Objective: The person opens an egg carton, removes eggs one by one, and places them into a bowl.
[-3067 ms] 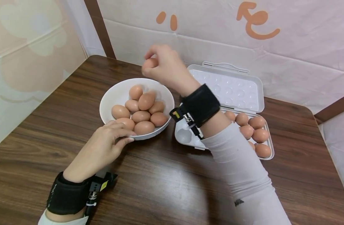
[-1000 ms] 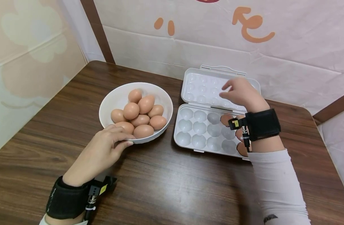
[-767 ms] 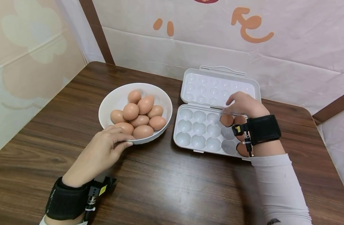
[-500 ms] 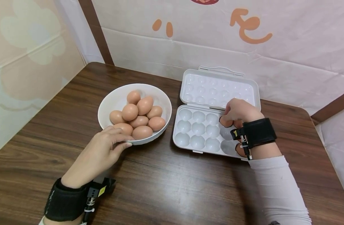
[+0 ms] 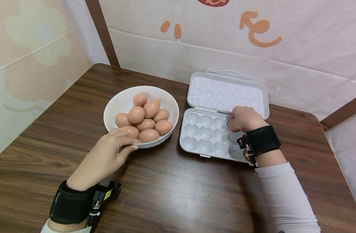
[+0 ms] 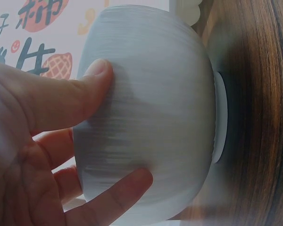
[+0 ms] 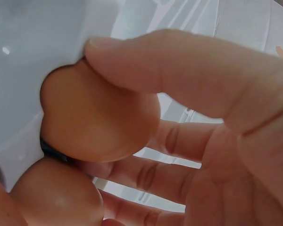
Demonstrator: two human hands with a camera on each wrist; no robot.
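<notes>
With thumb and fingers (image 7: pixel 146 61) curled round a brown egg (image 7: pixel 96 117), the right hand (image 5: pixel 244 118) sits low over the far row of the white egg tray (image 5: pixel 205 140), by the hinge of its open lid (image 5: pixel 227 94). A second egg (image 7: pixel 54 197) lies just beside the held one (wrist view). Left hand (image 5: pixel 105 158) rests on the white bowl (image 5: pixel 122 100), thumb and fingers spread against its wall. The bowl holds brown eggs (image 5: pixel 145 118), on a wood table (image 5: pixel 166 194).

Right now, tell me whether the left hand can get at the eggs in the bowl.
Probably yes. The left hand rests on the near rim of the bowl, the eggs lie uncovered just beyond its fingers, and nothing stands between.
</notes>
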